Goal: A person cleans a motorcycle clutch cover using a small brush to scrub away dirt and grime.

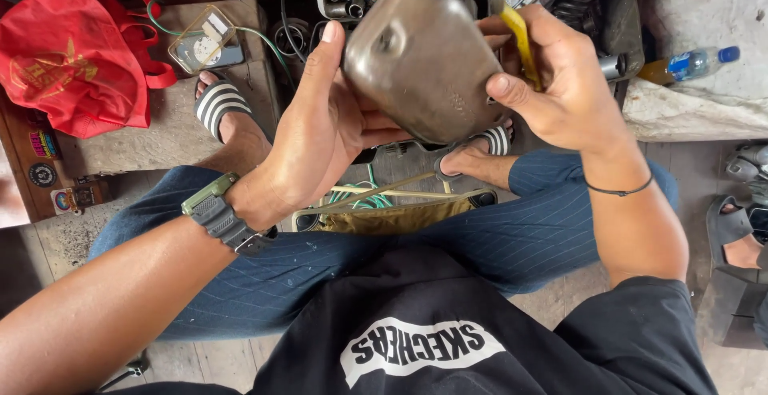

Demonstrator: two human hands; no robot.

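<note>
Metal cover (420,55), dull and brownish, sits between my two hands above my knees. My left hand (320,135) cups it from below and the left side, thumb raised along its left edge, fingers hidden behind it, so this hand is clasped on the cover and bears it. My right hand (560,83) presses its thumb on the cover's lower right corner while its fingers pinch a thin yellow tool (520,39), which runs up and away from my palm, just beside the cover's right edge. The cover's long axis tilts from upper left, by my left thumb tip, down to lower right, by my right thumb; both hands touch it, the left holding more of it. Both wrists are bent inward, forearms coming in from either side of my lap. Beyond my left hand lie a red bag (72,59) and a striped sandal (220,103); past my right hand, well apart, a plastic bottle (692,63) lies on a ledge.
</note>
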